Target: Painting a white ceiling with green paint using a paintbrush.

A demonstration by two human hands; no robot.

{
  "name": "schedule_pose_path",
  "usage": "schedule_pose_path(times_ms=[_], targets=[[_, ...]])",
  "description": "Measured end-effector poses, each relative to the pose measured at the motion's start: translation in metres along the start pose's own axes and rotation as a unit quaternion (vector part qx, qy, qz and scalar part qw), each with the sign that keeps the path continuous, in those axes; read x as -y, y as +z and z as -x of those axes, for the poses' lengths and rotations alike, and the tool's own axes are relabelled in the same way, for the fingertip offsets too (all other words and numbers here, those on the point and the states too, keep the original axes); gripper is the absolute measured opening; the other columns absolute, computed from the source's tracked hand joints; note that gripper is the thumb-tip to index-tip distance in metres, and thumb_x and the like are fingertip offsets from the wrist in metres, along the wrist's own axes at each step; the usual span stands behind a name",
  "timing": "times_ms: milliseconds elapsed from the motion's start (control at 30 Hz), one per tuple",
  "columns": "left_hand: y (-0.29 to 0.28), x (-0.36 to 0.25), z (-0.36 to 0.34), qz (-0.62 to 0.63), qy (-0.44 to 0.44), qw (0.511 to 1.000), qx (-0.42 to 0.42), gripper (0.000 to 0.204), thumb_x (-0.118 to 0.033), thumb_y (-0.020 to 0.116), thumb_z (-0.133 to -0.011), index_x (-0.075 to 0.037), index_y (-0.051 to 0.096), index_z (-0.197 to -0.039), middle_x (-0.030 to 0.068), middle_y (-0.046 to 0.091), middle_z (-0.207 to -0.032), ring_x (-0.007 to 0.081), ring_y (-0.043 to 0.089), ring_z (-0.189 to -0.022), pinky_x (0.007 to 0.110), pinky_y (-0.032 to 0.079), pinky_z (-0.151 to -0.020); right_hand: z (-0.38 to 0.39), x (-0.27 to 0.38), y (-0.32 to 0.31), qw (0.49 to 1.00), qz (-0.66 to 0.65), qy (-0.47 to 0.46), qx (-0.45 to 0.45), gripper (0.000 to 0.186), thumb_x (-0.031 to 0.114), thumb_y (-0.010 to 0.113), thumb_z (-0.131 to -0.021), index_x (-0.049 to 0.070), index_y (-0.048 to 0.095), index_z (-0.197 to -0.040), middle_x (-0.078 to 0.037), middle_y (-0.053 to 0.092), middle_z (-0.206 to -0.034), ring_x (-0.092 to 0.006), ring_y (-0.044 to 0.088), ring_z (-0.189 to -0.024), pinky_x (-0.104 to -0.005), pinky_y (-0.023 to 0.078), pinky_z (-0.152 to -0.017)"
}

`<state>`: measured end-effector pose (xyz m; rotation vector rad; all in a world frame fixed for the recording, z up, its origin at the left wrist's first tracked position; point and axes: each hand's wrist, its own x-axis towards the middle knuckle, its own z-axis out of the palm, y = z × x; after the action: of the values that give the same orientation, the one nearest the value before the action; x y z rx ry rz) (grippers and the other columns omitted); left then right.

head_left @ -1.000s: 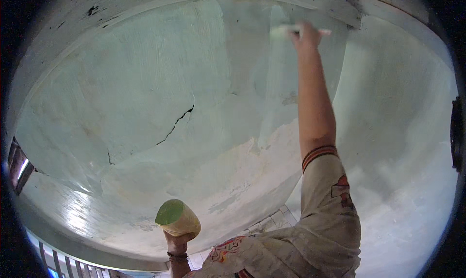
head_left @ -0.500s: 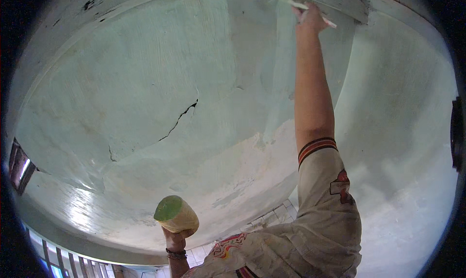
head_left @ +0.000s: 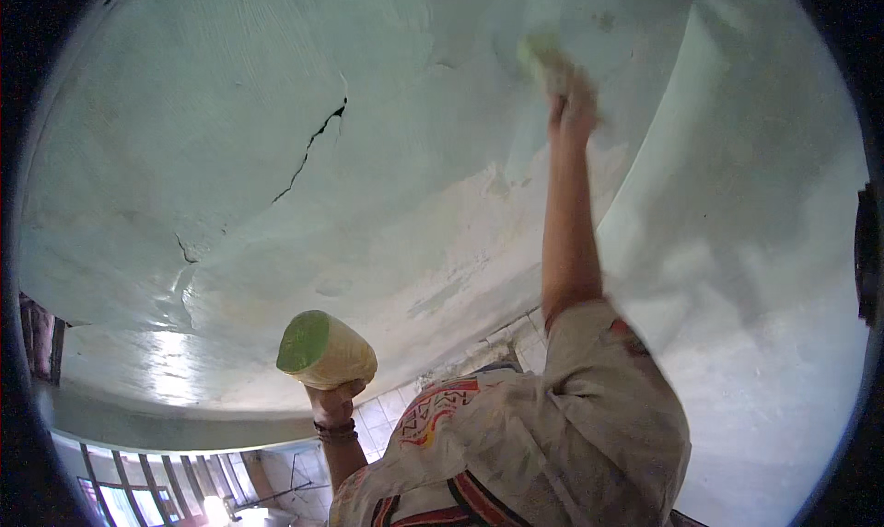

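My left hand [head_left: 333, 402] grips a pale yellowish tub [head_left: 346, 356] from below. The tub is tilted, and light green paint [head_left: 306, 341] shows at its mouth. My right arm reaches up to the pale green wall [head_left: 405, 140]. In my right hand [head_left: 576, 105], smeared by motion, is a paintbrush [head_left: 543, 54] whose green-coated head lies at or close to the wall; whether it touches is hard to tell.
A dark jagged crack [head_left: 311, 148] runs through the wall, with a shorter one [head_left: 184, 249] lower left. Bare whitish plaster [head_left: 460, 242] shows below the green. Barred railing [head_left: 138, 481] stands at lower left, and white tiles [head_left: 378, 426] lie beneath. Another wall [head_left: 764, 205] meets this one at right.
My right hand and the brush have come down from the top edge of the wall. The view has tilted downward, so more of the railing and tiles shows. The left hand still holds the tub.
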<state>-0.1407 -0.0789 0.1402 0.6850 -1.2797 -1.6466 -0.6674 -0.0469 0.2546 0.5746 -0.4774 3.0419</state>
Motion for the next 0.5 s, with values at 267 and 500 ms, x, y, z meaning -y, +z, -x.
schedule_pose_path(times_ms=[267, 500], targets=[[-0.019, -0.002, 0.001, -0.011, -0.006, 0.997, -0.070, 0.081, 0.001, 0.073, -0.051, -0.005, 0.039, -0.123, 0.0097, 0.050, -0.109, 0.0269, 0.052, -0.099, 0.039, 0.052, -0.078, 0.090, -0.072, -0.267, 0.721, 0.599, 0.234, -0.257, 0.043, 0.037, 0.057, -0.078, 0.003, 0.057, -0.105, -0.013, 0.059, -0.101, -0.0259, 0.058, -0.095, -0.0398, 0.049, -0.079], [-0.045, -0.008, 0.016, -0.029, 0.009, 0.998, -0.064, 0.081, 0.004, 0.071, -0.050, -0.004, 0.038, -0.125, 0.0103, 0.051, -0.112, 0.0286, 0.052, -0.101, 0.041, 0.049, -0.087, 0.020, 0.015, -0.027, 0.980, 0.144, 0.015, -0.138, 0.009, 0.004, 0.056, -0.081, -0.002, 0.050, -0.083, -0.006, 0.055, -0.081, -0.0201, 0.060, -0.072, -0.0302, 0.053, -0.054]])
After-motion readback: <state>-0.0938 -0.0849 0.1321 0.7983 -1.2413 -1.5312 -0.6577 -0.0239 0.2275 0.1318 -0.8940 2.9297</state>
